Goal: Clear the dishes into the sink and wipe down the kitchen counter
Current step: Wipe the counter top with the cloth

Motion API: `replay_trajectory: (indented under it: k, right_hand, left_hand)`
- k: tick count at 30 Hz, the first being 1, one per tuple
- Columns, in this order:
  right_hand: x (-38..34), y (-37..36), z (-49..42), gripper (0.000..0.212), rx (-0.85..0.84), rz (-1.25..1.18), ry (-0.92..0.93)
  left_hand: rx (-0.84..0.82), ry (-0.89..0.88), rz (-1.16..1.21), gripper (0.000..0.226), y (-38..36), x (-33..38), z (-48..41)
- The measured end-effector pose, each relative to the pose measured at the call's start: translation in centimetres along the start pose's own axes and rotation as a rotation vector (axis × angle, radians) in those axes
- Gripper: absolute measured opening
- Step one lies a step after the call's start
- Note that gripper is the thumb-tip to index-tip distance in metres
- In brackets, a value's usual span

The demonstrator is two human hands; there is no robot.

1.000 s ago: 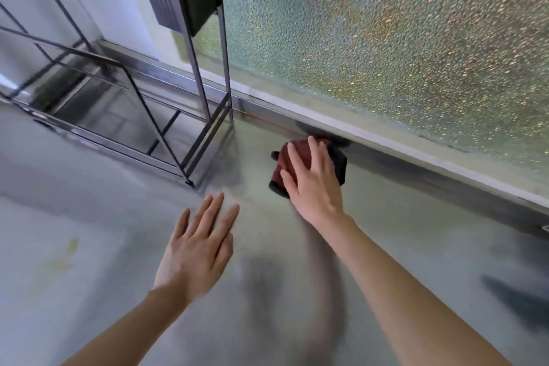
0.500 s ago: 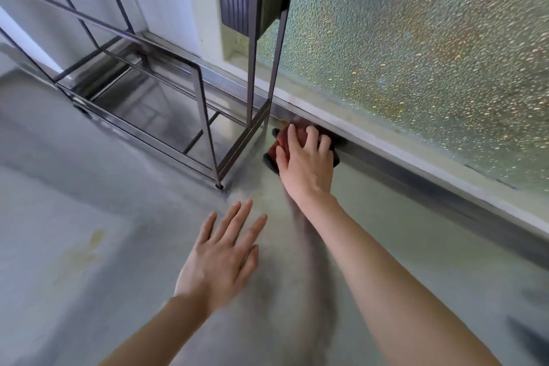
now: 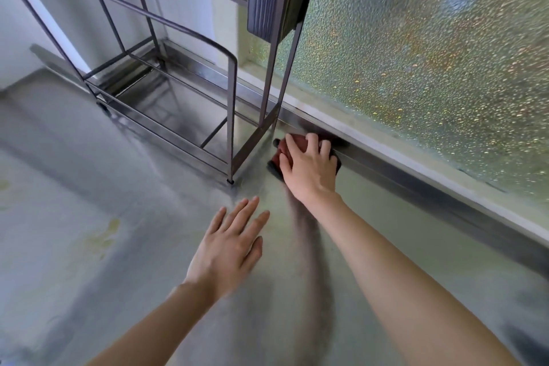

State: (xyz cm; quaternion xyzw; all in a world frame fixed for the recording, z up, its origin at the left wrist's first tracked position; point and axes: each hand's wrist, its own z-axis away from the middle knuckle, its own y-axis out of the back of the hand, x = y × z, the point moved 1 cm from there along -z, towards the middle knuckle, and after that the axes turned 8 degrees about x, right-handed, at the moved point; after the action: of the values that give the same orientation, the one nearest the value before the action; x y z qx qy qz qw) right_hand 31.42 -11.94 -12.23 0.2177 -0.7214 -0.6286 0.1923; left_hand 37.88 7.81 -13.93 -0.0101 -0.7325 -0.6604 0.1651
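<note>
The steel bench (image 3: pixel 89 175) fills the lower frame, running up to a ledge under the pebbled window pane (image 3: pixel 416 53) at upper right. A wire dish rack (image 3: pixel 231 116) stands at upper left with nothing visible on its lower tier. The left hand (image 3: pixel 228 244) lies flat and released at centre, fingers straight, on or just above the bench. The right hand (image 3: pixel 309 169) is above it by the ledge, just right of the rack's foot, fingers bent over a red and dark cleaning cloth (image 3: pixel 278 149) that sits on the bench. The cloth looks soft, light and easily bunched, so a palm spread over its middle should carry it best. Faint yellowish stains (image 3: pixel 107 235) at lower left likely need firmer pressure.
</note>
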Motion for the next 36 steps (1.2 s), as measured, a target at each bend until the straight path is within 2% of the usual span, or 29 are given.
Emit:
replay_trajectory:
  k: [7,13,15,17,20,21,22,24,26,28,30,34,36]
  right_hand:
    - [-1.9,-0.5,-2.4,0.046,0.007,0.001,-0.083]
    - [1.2,0.1,7.1,0.049,-0.103,-0.182,0.189]
    - [2.8,0.8,11.3,0.054,-0.142,-0.149,0.251]
    - [4.5,1.1,13.3,0.053,-0.132,-0.122,0.096]
    - [4.0,1.5,13.5,0.050,-0.118,-0.181,-0.374]
    - [2.5,1.5,13.9,0.050,-0.125,-0.186,-0.416]
    - [0.7,1.4,14.7,0.049,-0.111,-0.187,-0.367]
    - [-3.4,1.6,17.2,0.049,-0.076,-0.207,-0.077]
    - [-6.0,1.7,19.9,0.049,-0.093,-0.177,0.264]
    - [-5.9,2.1,20.7,0.049,-0.111,-0.159,0.432]
    - [-4.0,2.0,20.6,0.049,-0.101,-0.143,0.310]
    - [-2.3,2.2,21.7,0.047,-0.069,-0.151,-0.394]
    - [-4.5,2.3,20.9,0.049,-0.082,-0.173,-0.590]
  left_hand:
    - [0.037,-0.054,-0.065,0.047,-0.7,-0.5,0.5]
    - [0.023,-0.021,-0.010,0.044,2.0,0.4,4.2]
    - [0.004,0.021,0.039,0.043,3.2,0.7,7.2]
    - [-0.028,0.093,0.049,0.043,3.8,0.6,10.4]
    - [-0.103,0.162,-0.014,0.052,4.3,-0.5,14.2]
    - [-0.125,0.195,-0.037,0.057,4.3,-1.0,15.0]
    - [-0.139,0.237,-0.049,0.063,4.4,-1.5,15.8]
    - [-0.155,0.305,-0.045,0.077,4.5,-2.3,16.8]
    - [-0.178,0.302,-0.016,0.090,4.8,-2.7,17.3]
    - [-0.209,0.279,0.009,0.094,5.2,-2.9,17.5]
    - [-0.232,0.265,-0.001,0.091,5.3,-3.0,17.3]
    - [-0.265,0.284,-0.070,0.080,4.4,-3.4,17.6]
    - [-0.288,0.258,-0.076,0.073,4.2,-3.8,17.4]
